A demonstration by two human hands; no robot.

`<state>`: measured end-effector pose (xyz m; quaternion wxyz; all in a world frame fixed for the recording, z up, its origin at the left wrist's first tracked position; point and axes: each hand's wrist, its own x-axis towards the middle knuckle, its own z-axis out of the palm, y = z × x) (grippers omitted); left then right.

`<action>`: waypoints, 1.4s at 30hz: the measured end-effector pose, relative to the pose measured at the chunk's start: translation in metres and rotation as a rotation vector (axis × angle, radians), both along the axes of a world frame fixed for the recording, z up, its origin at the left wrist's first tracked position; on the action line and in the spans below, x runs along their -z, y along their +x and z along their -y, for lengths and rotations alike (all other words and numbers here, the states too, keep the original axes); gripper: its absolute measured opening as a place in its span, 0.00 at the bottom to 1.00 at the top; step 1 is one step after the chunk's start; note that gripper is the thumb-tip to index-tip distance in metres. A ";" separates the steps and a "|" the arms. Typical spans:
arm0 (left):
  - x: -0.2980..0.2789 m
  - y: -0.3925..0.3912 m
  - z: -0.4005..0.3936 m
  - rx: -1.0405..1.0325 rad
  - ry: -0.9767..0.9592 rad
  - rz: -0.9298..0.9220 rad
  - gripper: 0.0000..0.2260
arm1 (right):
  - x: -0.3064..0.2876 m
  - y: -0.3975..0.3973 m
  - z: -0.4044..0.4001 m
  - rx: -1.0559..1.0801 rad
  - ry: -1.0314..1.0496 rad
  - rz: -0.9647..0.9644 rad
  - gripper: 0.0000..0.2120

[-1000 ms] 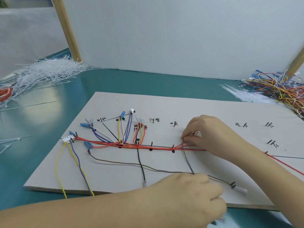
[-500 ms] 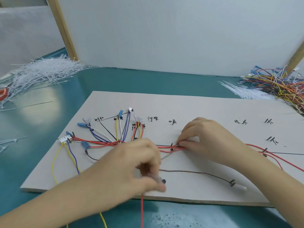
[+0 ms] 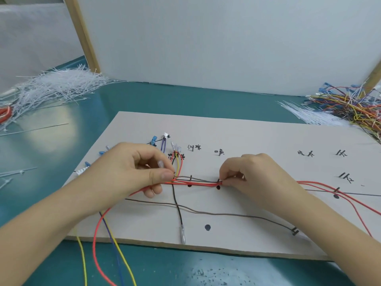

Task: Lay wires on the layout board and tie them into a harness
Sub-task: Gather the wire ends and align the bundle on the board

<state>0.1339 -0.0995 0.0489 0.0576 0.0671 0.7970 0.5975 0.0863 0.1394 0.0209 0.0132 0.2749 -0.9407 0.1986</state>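
Layout board [image 3: 257,141]: pale sheet lying flat on the teal surface [image 3: 165,100], marked with handwritten labels, drawn lines and black dots that appear to fix each wire's route and tie points.

Red wire bundle [image 3: 198,183]: stretched along the drawn trunk line between both hands, held taut, presumably so the strands lie together for tying.

Left hand [image 3: 127,174]: fingers [image 3: 162,175] pinch the bundle at its left end, where the yellow and red branch wires [image 3: 179,164] rise to their terminals; a clear-sleeved terminal sits between the fingertips.

Right hand [image 3: 257,174]: fingers pinch the same bundle at a black dot mark, anchoring that end against the board.

Brown wire [image 3: 226,214]: lies slack across the lower board, ending at a small clip near the right forearm; not yet gathered.

Dark wire [image 3: 177,205]: drops from the trunk to a clear terminal near the board's front edge.

Loose red, yellow and blue tails [image 3: 107,244]: hang off the front edge.

White cable ties [image 3: 53,85]: heaped far left, within reach for binding.

Spare wires [image 3: 350,108]: tangled pile far right.
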 end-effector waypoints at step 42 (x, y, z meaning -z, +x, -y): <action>-0.006 -0.109 -0.041 0.210 -0.801 0.233 0.10 | -0.010 0.047 0.014 -0.232 0.279 -0.111 0.32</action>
